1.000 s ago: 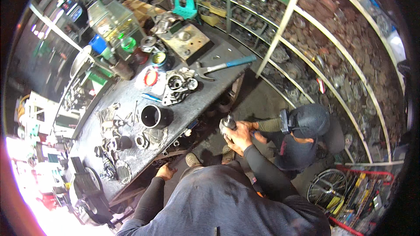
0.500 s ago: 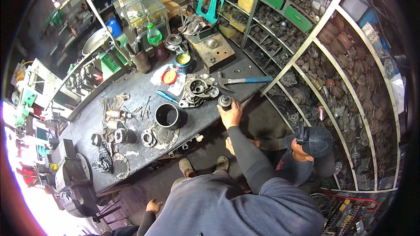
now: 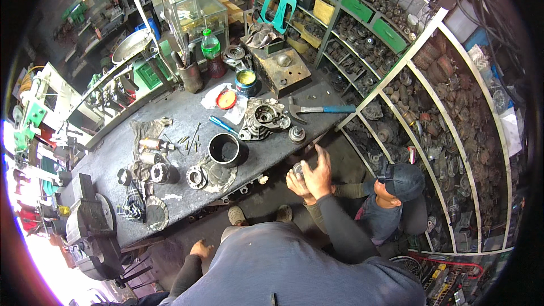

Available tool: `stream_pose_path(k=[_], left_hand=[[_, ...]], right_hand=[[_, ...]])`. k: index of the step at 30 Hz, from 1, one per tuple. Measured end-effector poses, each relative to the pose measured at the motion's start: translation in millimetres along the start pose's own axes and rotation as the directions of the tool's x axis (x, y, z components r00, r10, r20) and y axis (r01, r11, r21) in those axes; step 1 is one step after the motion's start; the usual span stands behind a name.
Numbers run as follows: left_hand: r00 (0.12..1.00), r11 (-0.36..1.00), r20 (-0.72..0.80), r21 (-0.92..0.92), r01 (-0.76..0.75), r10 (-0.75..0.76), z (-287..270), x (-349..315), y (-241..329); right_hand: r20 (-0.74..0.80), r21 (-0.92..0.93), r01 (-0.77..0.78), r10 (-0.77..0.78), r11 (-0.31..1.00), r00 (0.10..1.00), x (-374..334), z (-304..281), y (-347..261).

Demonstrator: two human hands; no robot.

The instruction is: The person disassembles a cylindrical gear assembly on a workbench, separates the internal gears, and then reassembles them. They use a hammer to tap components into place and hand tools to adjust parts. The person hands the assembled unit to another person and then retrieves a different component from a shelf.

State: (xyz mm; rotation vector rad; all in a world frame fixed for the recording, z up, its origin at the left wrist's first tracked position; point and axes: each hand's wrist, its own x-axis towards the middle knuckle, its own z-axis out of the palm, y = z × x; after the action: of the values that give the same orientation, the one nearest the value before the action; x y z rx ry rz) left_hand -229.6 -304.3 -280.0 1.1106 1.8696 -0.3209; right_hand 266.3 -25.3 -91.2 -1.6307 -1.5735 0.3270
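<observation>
My right hand (image 3: 322, 171) is just off the table's front edge, fingers stretched and spread. Its thumb is close to a round metal part (image 3: 297, 167) in a co-worker's hand (image 3: 298, 187); whether it touches the part I cannot tell. On the table corner above stands a gear-like metal piece (image 3: 296, 134), apart from my hand. Beside it a cast metal housing (image 3: 264, 116) lies on a rag. My left hand (image 3: 201, 248) hangs low beside my body, holding nothing, fingers loosely extended.
The dark table (image 3: 170, 178) bears a hammer (image 3: 323, 109), a blue-handled screwdriver (image 3: 222, 123), a black cylinder (image 3: 224, 150), a grease tin (image 3: 246, 81) and a vise (image 3: 90, 221). A co-worker (image 3: 391, 201) crouches at my right, before shelves (image 3: 408, 113) of metal parts.
My right hand has let go of the gear-like piece, now standing on the table, and moved back toward the co-worker's hand. My left hand has risen slightly.
</observation>
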Motion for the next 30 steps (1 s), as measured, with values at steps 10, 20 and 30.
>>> stream_pose_path(k=[10,20,30], left_hand=[[0.698,0.659,0.252,0.230,-0.716,0.670,-157.8,-43.6,247.6],[-0.342,-0.388,-0.487,-0.865,0.319,0.804,-350.9,-183.1,504.4],[0.038,-0.341,-0.376,-0.786,0.516,0.926,-267.1,-51.1,507.6]], right_hand=[[0.205,0.196,-0.258,0.218,0.946,0.954,-92.8,-30.5,7.1],[0.499,0.668,-0.626,0.382,0.403,0.778,-101.7,-45.6,16.0],[0.568,0.617,-0.734,0.485,0.284,0.665,-138.4,-49.2,40.9]])
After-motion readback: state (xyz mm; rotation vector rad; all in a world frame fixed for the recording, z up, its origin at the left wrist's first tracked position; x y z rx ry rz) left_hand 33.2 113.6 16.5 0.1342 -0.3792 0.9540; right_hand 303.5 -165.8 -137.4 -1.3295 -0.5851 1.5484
